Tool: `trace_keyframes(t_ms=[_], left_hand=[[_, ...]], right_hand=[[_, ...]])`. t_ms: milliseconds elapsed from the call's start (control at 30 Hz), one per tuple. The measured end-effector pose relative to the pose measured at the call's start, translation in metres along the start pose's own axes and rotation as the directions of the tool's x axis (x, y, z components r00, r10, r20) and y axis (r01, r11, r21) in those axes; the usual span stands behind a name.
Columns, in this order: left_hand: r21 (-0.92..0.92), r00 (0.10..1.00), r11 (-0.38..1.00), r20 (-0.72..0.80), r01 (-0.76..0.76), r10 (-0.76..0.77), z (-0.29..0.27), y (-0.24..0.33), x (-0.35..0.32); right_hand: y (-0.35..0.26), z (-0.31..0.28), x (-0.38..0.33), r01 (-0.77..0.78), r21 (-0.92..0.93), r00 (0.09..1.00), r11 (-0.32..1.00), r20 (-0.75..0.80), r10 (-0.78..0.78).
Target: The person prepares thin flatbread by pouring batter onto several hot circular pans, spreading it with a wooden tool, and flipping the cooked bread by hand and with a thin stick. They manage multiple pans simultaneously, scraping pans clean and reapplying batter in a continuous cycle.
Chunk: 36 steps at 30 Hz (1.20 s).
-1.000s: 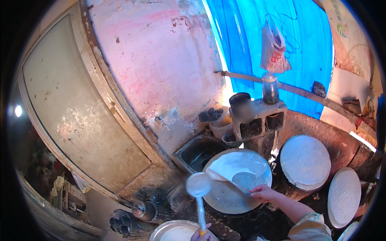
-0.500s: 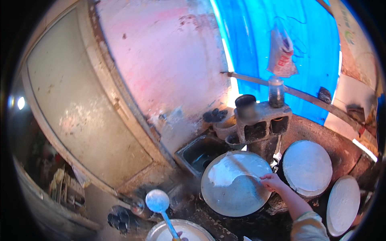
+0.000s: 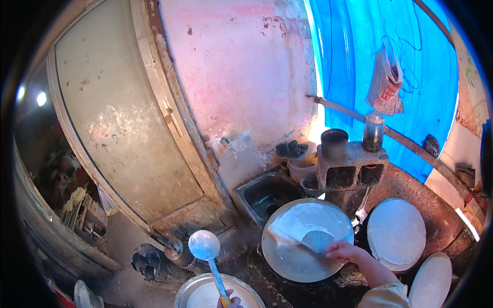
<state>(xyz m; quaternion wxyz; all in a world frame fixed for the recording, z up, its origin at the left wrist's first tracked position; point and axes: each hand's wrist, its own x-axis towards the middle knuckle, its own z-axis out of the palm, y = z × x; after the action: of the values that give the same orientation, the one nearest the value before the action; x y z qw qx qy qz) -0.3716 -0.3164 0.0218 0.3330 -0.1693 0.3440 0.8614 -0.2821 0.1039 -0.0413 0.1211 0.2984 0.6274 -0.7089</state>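
The right hand (image 3: 341,252) is closed, its fingers pinched around the near end of a thin spreader (image 3: 302,245). The spreader reaches left across a big round griddle (image 3: 292,269), its far part blurred, so I can't say for sure whether its edge is touching. White batter (image 3: 303,213) coats the far side of the griddle in a curved band, while the near side is bare grey.

Down at the lower edge, the left hand (image 3: 232,302) is partly cut off, but its fingers are wrapped around the yellow end of a ladle (image 3: 205,248). The ladle stands up and leans away to the left, its round bowl whitish, its handle blue. Below and behind it sits a wide basin (image 3: 250,293) with white liquid inside.

Right of the griddle there's a round white disc (image 3: 396,233) on a dark stand, and nearer to me a second disc (image 3: 431,282), tilted. Just behind the griddle are a dark sink (image 3: 257,197) and a block (image 3: 349,156) with two openings, carrying a dark pot (image 3: 335,137) and a glass jar (image 3: 373,136). Beyond, a plastic bag (image 3: 385,84) hangs against a bright blue sheet (image 3: 344,61), next to a stained pink wall (image 3: 241,77).
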Motion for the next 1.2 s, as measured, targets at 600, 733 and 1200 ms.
trace_keyframes(t_ms=[600,733,1200], left_hand=[[0.121,0.975,0.984,0.197,-0.132,0.106,-0.018,-0.018,-0.013],[-0.171,0.989,0.983,-0.145,-0.064,0.039,0.020,-0.025,-0.004],[-0.251,0.934,0.942,0.331,0.222,-0.132,-0.061,-0.032,-0.003]], right_hand=[[-0.005,-0.085,0.005,-0.039,-0.221,0.961,0.974,0.261,0.097],[-0.026,-0.030,0.058,0.036,-0.064,0.998,0.997,0.049,-0.033],[0.028,-0.022,-0.030,0.024,0.244,0.992,0.969,-0.124,0.006]])
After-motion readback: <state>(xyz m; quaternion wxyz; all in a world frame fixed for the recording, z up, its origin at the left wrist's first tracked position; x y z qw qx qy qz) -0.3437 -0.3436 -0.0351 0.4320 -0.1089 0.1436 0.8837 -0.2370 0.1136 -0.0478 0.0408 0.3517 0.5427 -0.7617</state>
